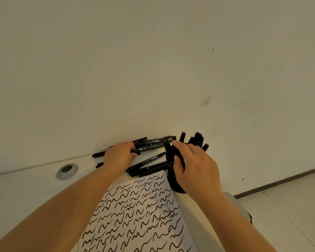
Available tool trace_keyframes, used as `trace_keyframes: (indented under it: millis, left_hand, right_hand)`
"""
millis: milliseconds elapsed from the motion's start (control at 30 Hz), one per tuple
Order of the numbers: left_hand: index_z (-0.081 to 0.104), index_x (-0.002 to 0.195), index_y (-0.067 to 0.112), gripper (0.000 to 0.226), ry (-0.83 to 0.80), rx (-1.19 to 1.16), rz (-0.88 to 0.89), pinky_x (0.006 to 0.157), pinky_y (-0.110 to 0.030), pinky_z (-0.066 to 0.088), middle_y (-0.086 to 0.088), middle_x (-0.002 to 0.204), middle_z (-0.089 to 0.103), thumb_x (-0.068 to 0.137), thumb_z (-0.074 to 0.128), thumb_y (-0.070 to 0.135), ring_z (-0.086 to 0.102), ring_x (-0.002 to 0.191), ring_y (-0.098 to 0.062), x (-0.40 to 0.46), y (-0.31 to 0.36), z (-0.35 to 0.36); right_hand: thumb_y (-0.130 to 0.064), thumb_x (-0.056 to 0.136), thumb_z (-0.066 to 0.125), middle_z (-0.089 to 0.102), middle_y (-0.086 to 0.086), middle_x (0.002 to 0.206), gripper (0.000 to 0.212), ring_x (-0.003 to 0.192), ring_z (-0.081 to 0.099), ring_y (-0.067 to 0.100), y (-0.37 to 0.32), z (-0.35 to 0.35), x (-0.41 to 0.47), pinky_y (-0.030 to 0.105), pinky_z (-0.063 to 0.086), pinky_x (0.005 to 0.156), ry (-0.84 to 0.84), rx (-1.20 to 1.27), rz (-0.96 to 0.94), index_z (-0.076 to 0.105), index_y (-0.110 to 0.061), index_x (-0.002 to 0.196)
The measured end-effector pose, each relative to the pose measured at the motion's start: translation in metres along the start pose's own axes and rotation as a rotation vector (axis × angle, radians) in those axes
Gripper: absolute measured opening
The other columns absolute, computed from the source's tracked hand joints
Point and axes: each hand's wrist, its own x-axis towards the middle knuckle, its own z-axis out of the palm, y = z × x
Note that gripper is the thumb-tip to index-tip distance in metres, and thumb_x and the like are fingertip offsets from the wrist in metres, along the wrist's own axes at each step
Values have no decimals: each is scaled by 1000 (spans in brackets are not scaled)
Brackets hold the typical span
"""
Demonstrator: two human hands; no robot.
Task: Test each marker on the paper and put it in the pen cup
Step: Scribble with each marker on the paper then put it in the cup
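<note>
1. Head view: my right hand sits on the near side of the pen cup, its grip curled round a black marker that stands nearly upright at the cup's rim.
2. My left hand lies left of the pen cup on the loose pile of markers by the wall, fingers curled over one of them; I cannot tell how firmly that grip has it.
3. The paper, covered in black squiggles, lies on the near-left side of the pen cup, one corner just beside its base.
4. Risk: the cup already holds several markers fanned outward, so the one I hold could jam against them or glance off the rim and drop to the table.
5. Risk: the cup stands close to the table's right edge, and a push from my palm could tip it toward the floor.
6. Risk: dragging one marker from the pile could set its neighbours rolling onto the paper.
7. Writing: the barrels left of the pen cup carry pale printed labels, too small and blurred for me to read any brand.
</note>
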Motion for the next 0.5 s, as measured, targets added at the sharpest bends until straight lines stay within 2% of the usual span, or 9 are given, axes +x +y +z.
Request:
trace_keyframes:
  millis: [133,267,400,500]
  left_hand:
    - [58,104,21,20,99,-22,-16,62,-28,39,2,97,63,92,50,33,55,81,-16,-11,-3,-13]
    - [60,102,26,20,171,-145,-98,54,-26,35,6,86,63,91,50,39,52,71,-12,-33,-7,-36]
    - [62,99,29,16,187,-383,-126,57,-25,40,10,83,64,87,56,39,56,72,-10,-72,-12,-64]
    - [62,90,37,6,143,-600,-109,56,-22,40,14,74,64,85,60,35,56,65,-5,-112,-13,-84]
  right_hand:
    - [-7,73,68,64,9,100,44,89,56,27,-4,-8,-4,35,49,73,97,-36,-44,59,-8,116]
    - [-11,78,57,62,6,98,32,87,52,19,-19,-17,-14,27,42,72,174,15,-127,57,-10,110]
    - [-21,85,46,63,-7,72,21,59,54,5,-39,-18,-33,17,46,51,-4,154,-195,66,-16,90]
    - [-24,88,53,58,-17,65,12,50,49,0,-60,-15,-52,13,42,49,-230,292,52,64,-26,92]
